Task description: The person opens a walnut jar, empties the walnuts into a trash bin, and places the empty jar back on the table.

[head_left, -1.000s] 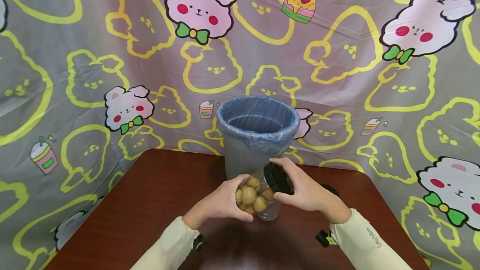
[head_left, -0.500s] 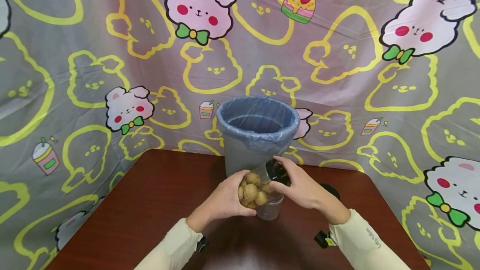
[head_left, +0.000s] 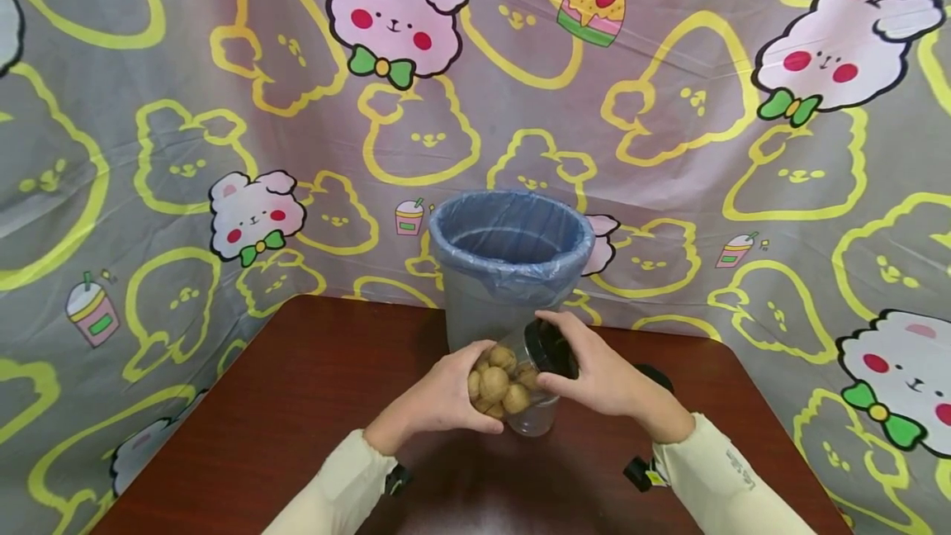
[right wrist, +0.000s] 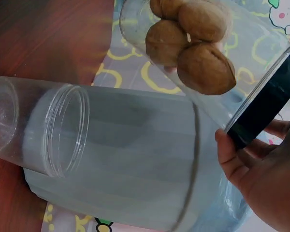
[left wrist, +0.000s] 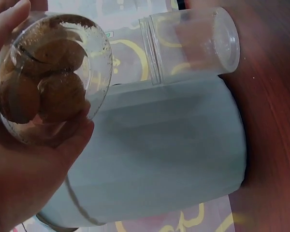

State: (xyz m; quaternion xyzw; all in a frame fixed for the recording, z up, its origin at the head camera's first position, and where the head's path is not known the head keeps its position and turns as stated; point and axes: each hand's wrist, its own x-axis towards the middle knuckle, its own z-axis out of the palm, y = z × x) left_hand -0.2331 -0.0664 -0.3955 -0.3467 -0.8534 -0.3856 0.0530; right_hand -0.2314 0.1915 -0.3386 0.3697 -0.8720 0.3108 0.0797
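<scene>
A clear plastic jar [right wrist: 183,72] of walnuts [right wrist: 208,67] is held tilted above the table, its black lid [right wrist: 266,101] pointing up and to the right in the head view. My left hand [head_left: 446,395] grips the jar near its base. Fingers and thumb of my right hand [head_left: 598,366] are curled round the rim of the lid, which sits on the jar's mouth. Just below and behind stands a second clear jar [left wrist: 193,46], upright and lidless, with nothing seen inside; the held jar partly hides it in the head view.
A grey bin [head_left: 475,316] with a blue liner [head_left: 513,267] stands right behind the jars on the dark red table [head_left: 327,378]. Part of a black object [head_left: 655,376] shows behind my right wrist. Patterned cloth [head_left: 297,147] hangs round the back and sides.
Half a second ago the held jar was slightly higher and further right; now it is back lower left. My right fingers have shifted round the lid's rim. The second jar and bin stay put.
</scene>
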